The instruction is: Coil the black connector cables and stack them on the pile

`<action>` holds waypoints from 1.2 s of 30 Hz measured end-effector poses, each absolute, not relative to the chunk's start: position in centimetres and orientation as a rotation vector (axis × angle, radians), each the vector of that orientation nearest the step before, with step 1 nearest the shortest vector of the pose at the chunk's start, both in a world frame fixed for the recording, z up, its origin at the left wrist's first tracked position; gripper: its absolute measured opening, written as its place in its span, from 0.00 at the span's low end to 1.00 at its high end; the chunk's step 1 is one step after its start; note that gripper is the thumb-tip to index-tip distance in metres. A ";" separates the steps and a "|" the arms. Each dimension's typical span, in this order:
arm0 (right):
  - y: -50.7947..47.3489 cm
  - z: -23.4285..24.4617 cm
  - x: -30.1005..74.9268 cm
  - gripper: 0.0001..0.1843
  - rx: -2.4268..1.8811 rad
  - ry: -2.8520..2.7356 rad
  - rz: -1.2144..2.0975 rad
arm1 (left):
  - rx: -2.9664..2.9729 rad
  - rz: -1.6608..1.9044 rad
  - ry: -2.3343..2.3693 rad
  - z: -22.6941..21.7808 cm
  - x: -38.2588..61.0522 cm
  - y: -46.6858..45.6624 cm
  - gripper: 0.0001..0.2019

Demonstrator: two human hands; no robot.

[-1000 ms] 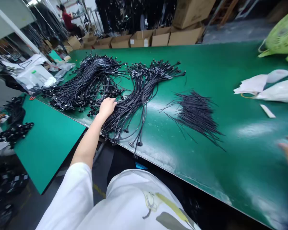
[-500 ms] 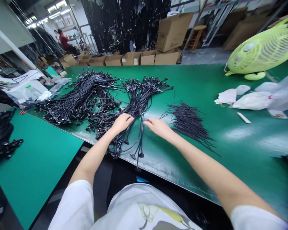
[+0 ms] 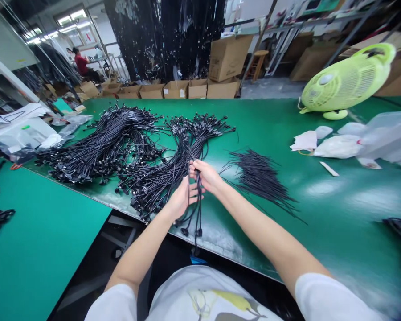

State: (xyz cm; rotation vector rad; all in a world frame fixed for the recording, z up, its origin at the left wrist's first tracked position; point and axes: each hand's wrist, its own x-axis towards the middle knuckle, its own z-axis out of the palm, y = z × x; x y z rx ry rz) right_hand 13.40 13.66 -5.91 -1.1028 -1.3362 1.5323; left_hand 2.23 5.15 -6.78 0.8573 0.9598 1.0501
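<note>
Several black cables [image 3: 199, 211] with plugs at their lower ends hang over the table's front edge. My right hand [image 3: 209, 177] is closed around their upper part. Just below and to the left, my left hand [image 3: 182, 199] has its fingers stretched out against the same strands, not wrapped round them. Behind both hands lies a fanned pile of black cables [image 3: 190, 142], its lower ends spreading to the left. To the right of my right hand is a bundle of thin black strips [image 3: 263, 178], perhaps cable ties.
A larger cable heap [image 3: 110, 138] lies on the green table [image 3: 270, 120] at the left. A light green fan [image 3: 344, 80] and white plastic bags [image 3: 341, 145] are at the right. Cardboard boxes [image 3: 177, 90] line the far edge. Another person [image 3: 82, 62] sits far back.
My right hand has moved left and closed on several cables. My left hand has come down and right, with its fingers now stretched beside them. The view has shifted slightly.
</note>
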 end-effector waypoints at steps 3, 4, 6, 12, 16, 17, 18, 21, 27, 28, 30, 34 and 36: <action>14.6 -7.2 13.8 0.11 -1.221 -1.285 1.535 | 0.804 1.007 0.925 -6.4 2.6 2.7 0.29; 15.1 -7.7 14.0 0.11 -1.266 -1.276 1.507 | 0.797 1.020 0.919 -6.0 2.3 2.3 0.27; 16.1 -8.3 14.1 0.11 -1.338 -1.270 1.443 | 0.786 1.070 0.895 -4.7 1.2 2.1 0.24; 19.8 -6.0 11.7 0.20 -1.363 -1.452 1.531 | 0.932 1.128 0.903 0.5 -2.6 4.0 0.20; 22.9 -4.1 11.3 0.18 -1.434 -1.589 1.375 | 1.066 1.323 1.095 1.9 -7.6 6.6 0.18; 23.4 -4.1 11.5 0.17 -1.480 -1.625 1.324 | 1.078 1.371 1.157 1.9 -9.4 7.5 0.17; 23.6 -4.3 11.7 0.17 -1.529 -1.664 1.278 | 1.091 1.419 1.234 1.6 -11.3 8.5 0.15; 23.0 -5.7 11.7 0.13 -1.643 -1.784 1.184 | 1.280 1.230 1.974 -0.3 -16.3 11.2 0.14; 20.8 -7.3 10.1 0.14 -1.679 -1.857 1.143 | 1.471 0.879 2.258 -4.6 -18.6 11.8 0.14; 20.5 -7.1 9.9 0.16 -1.664 -1.837 1.148 | 1.516 0.857 2.269 -4.8 -18.5 11.5 0.15; 20.3 -6.0 10.0 0.18 -1.610 -1.780 1.168 | 1.582 0.832 2.269 -4.7 -18.4 11.1 0.15; 22.1 1.0 12.3 0.12 -1.441 -1.566 1.141 | 1.656 0.959 2.269 -2.6 -18.1 11.6 0.23; 23.8 6.5 14.3 0.16 -1.311 -1.429 1.111 | 1.789 1.106 2.230 -1.2 -17.3 12.9 0.26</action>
